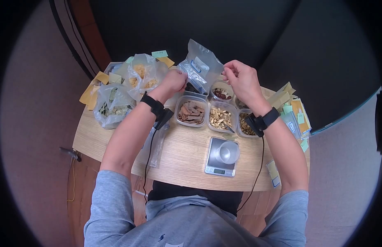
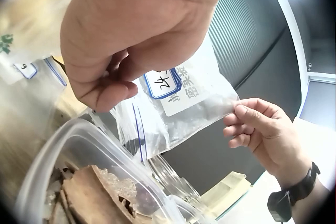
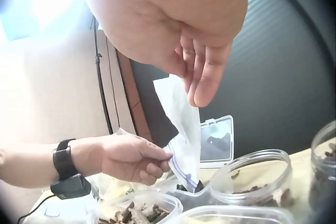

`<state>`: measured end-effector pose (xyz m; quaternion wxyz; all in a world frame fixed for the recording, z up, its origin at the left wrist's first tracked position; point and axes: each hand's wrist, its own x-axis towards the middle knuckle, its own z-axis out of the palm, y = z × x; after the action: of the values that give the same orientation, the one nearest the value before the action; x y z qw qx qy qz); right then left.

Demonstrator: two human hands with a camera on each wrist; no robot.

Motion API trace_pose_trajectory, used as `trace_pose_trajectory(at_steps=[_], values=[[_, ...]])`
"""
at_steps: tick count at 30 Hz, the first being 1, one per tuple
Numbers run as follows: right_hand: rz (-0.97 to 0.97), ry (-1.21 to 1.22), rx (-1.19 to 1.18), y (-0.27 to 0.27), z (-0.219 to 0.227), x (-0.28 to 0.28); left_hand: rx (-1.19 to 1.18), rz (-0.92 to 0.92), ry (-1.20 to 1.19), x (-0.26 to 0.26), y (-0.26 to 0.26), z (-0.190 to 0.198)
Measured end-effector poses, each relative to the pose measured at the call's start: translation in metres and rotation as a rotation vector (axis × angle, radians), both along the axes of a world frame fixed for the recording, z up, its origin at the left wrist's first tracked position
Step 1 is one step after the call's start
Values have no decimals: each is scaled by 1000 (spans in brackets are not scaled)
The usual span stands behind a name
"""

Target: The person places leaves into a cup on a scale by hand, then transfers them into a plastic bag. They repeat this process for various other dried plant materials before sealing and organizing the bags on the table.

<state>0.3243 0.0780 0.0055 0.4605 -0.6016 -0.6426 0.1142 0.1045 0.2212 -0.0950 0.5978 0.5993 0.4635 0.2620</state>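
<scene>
A clear zip bag with a blue-framed white label hangs tilted, its blue-striped zip end low. My left hand pinches the bag beside that zip end. The raised corner is held between the thumb and fingers of my right hand. Right below the zip end stands a plastic tub with black pieces, largely covered by the bag in the head view. In front of it is a tub of brown bark strips. A round jar with dark red pieces stands to the right.
Nearer me are a tub of pale slices and a digital scale bearing a clear cup. Filled plastic bags crowd the left side of the table. Packets and notes lie at the right. A dark panel rises behind.
</scene>
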Motion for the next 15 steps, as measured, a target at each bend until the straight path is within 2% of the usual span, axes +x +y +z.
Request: trace_pose_trajectory(at_steps=[9,11,15], values=[[-19,32,41,-11,9,9,43,74,-146,4,-14,23],[-53,27,38,-19,18,11,118,77,-249,2,-19,31],[-92,-40,22,-58,37,9,245,117,-214,-9,-41,64]])
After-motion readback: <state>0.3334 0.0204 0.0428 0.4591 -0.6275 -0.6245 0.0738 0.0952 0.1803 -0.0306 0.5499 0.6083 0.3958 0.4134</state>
